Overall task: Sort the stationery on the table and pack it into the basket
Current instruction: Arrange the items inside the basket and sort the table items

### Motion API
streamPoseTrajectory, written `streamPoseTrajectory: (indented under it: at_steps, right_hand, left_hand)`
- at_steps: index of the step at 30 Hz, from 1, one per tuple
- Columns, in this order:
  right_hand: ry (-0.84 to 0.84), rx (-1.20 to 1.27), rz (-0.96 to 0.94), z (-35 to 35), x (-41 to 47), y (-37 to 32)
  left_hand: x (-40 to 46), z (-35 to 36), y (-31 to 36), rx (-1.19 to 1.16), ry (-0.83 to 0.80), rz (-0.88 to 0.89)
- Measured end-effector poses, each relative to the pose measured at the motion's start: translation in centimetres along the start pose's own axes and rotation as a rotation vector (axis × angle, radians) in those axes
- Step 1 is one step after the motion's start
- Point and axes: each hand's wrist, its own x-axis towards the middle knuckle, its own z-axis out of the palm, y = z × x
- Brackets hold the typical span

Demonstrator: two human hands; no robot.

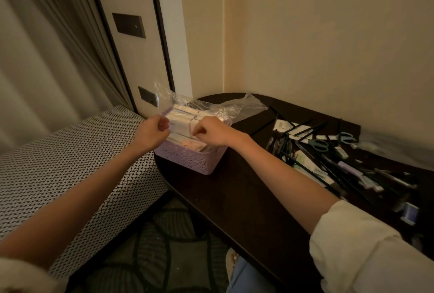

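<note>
Pinching a clear bag [202,107] of white packets, both hands [151,134] [211,134] settle it into the basket [187,158]. Pens [328,163] and scissors [328,142] still litter the table [234,198], so most sorting remains.

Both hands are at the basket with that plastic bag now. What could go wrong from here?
1. The lilac basket stands close to the table edge; tugging the clear bag with the left hand and right hand might tip it off.
2. The bag's loose end may block later items.
3. The scissors lie tangled among pens; careless grabbing could scatter them.
</note>
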Motion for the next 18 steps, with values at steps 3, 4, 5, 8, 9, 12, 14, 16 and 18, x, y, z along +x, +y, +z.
streamPoseTrajectory:
  at_steps: [3,4,5,8,9,12,14,16,18]
  right_hand:
    - [0.271,0.028,-0.021,-1.8,-3.1,1.6]
    - [0.339,0.029,-0.007,-2.4,-4.2,2.1]
    - [0.39,0.026,0.017,-3.0,-5.3,2.8]
    - [0.5,-0.018,0.134,-4.5,-8.5,5.6]
    - [0.521,-0.039,0.184,-4.9,-9.4,6.7]
    - [0.491,-0.135,0.336,-6.1,-12.8,10.2]
    - [0.444,-0.17,0.423,-6.5,-15.2,12.1]
    - [0.419,-0.169,0.498,-6.6,-17.7,13.8]
    - [0.392,-0.128,0.555,-6.4,-20.0,15.0]
  left_hand:
    - [0.0,1.0,1.6,0.035,0.015,0.088]
    - [0.0,1.4,2.3,0.036,0.02,0.105]
    - [0.0,1.8,3.2,0.02,0.026,0.121]
    - [0.1,3.5,6.5,-0.056,0.048,0.184]
    - [0.0,4.1,7.7,-0.068,0.06,0.223]
    - [-0.2,6.2,11.6,-0.099,0.062,0.346]
    - [-0.2,7.9,13.8,-0.106,0.005,0.386]
    - [-0.3,9.9,15.8,-0.113,-0.08,0.41]
    - [-0.9,11.8,17.5,-0.128,-0.191,0.432]
